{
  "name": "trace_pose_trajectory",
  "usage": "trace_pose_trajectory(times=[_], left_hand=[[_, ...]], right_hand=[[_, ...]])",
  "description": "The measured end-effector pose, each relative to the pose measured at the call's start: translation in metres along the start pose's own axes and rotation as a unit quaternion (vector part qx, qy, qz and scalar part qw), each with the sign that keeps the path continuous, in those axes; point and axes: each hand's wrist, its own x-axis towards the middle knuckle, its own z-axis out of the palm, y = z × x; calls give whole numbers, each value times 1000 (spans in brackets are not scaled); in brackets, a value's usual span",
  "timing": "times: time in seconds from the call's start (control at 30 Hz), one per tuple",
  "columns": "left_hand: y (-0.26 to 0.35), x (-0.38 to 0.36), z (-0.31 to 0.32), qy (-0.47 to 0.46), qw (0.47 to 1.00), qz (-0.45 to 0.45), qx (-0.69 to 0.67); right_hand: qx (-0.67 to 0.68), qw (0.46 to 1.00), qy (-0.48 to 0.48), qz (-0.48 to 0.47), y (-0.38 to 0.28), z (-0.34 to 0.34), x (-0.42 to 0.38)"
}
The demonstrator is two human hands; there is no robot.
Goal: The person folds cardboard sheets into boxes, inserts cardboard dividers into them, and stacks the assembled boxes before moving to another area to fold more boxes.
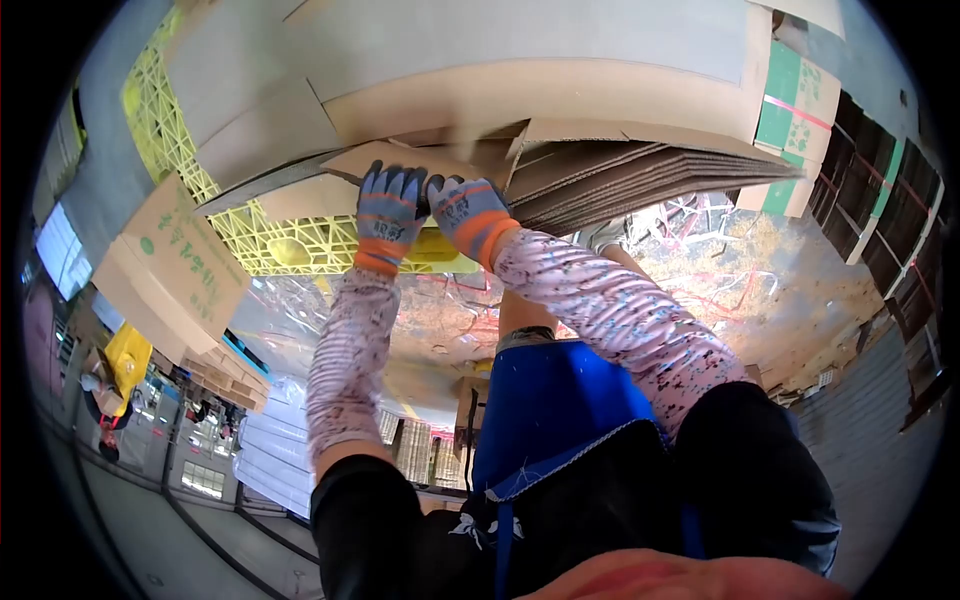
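My left hand point(390, 215), in a grey glove with orange bands, has its dark fingertips curled over the near edge of a brown cardboard sheet point(400, 158). Right beside it, my right hand point(468, 215), gloved the same way, is closed on the same edge. The thumbs are close together. Just right of my hands lies a fanned stack of flat cardboard sheets point(620, 180) with corrugated edges showing. Beyond the hands stretches a large flat cardboard point(560, 95) with a pale grey top. Part of the grip is hidden behind the gloves.
A yellow lattice pallet point(300, 245) lies under the cardboard. Printed cardboard point(175, 265) stands at left, and a green-banded bundle point(790, 120) at right. Red strapping scraps point(700, 290) litter the floor. Far left, another person point(110, 405) is near something yellow.
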Motion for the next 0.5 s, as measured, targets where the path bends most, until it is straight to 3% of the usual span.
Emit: trace_pose_trajectory(times=[0.03, 0.1, 0.17, 0.23, 0.3, 0.37, 0.5], left_hand=[[0, 3, 10, 123, 992, -3, -35], [15, -1, 2, 115, 992, -1, -49], [26, -11, 3, 101, 993, -2, -64], [35, -25, 18, 124, 989, -6, -83], [33, -23, 27, 163, 984, -2, -73], [27, -8, 24, 107, 992, -25, -57], [10, 6, 5, 106, 992, -9, -64]], right_hand=[[-1, 1000, 0, 4, 2, -5, -11], [-131, 954, 196, -183, 22, -22, -39], [-145, 966, 162, -142, 56, -66, -67], [-214, 973, 77, -40, 104, -78, -92], [-131, 989, -71, 8, 141, -72, -119], [-215, 976, -34, 4, 160, -52, -145], [-244, 968, 52, -13, 184, -10, -160]])
